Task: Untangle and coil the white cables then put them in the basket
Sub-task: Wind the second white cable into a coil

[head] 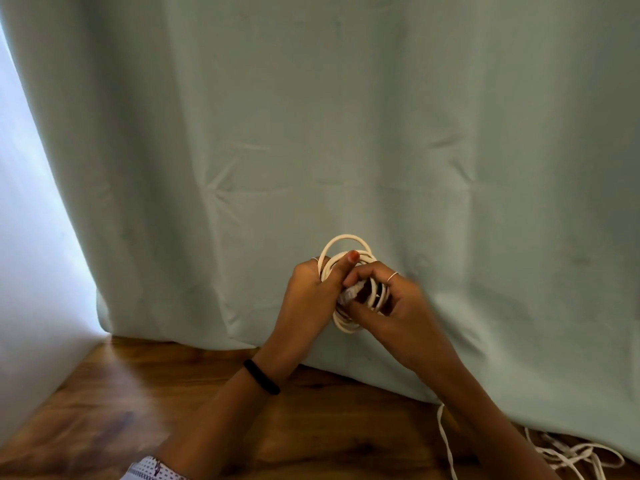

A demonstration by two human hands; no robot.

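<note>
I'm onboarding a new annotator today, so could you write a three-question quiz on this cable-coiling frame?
1. True or false: the coiled white cable rests on the wooden floor.
2. Multiple choice: where does the loose white cable lie? A) on the floor at the lower right, by the curtain's hem B) draped over the left wrist C) hanging from the curtain's top
3. Fill in: the black band sits on the ____ wrist.

Key:
1. False: both hands, the left hand and the right hand, hold it up in front of the green curtain.
2. A
3. Left

No basket is in view.
</note>
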